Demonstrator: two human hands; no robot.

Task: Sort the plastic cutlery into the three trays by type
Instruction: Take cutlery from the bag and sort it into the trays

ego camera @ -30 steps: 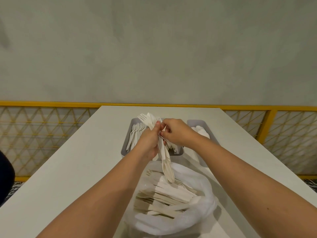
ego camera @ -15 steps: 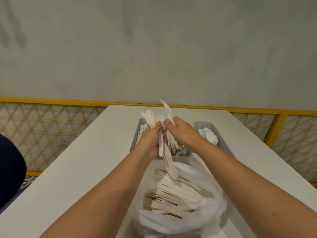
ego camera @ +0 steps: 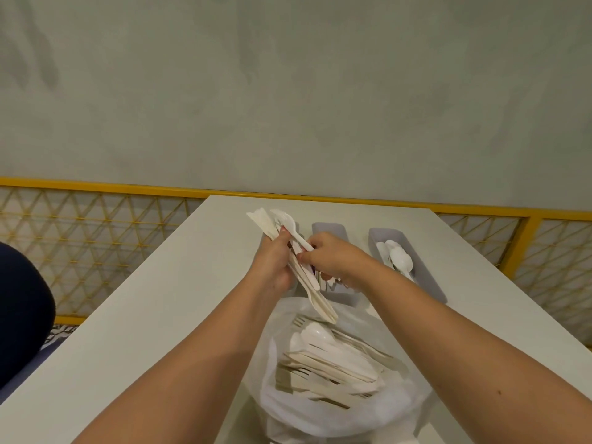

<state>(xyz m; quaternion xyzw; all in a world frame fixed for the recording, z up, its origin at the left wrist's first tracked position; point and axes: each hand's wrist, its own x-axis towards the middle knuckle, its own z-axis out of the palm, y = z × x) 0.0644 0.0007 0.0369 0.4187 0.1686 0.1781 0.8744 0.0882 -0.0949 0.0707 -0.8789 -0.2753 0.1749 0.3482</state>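
Head view: both hands work a bundle of plastic cutlery above the table [ego camera: 153,302].

The left hand [ego camera: 272,264] is curled round the bundle of beige cutlery [ego camera: 312,294], which slants from upper left down toward the bag; the right hand [ego camera: 333,261] pinches the handle of a white utensil [ego camera: 290,225] at the top of that bundle, its bowl end pointing up and away; just below the hands, a white plastic bag [ego camera: 339,415] lies open with a pile of mixed cutlery [ego camera: 333,363] inside; a grey tray [ego camera: 330,227] sits partly hidden behind the right hand; another grey tray [ego camera: 429,280] to its right holds white spoons [ego camera: 398,257]; a yellow railing [ego camera: 96,187] runs beyond the table.
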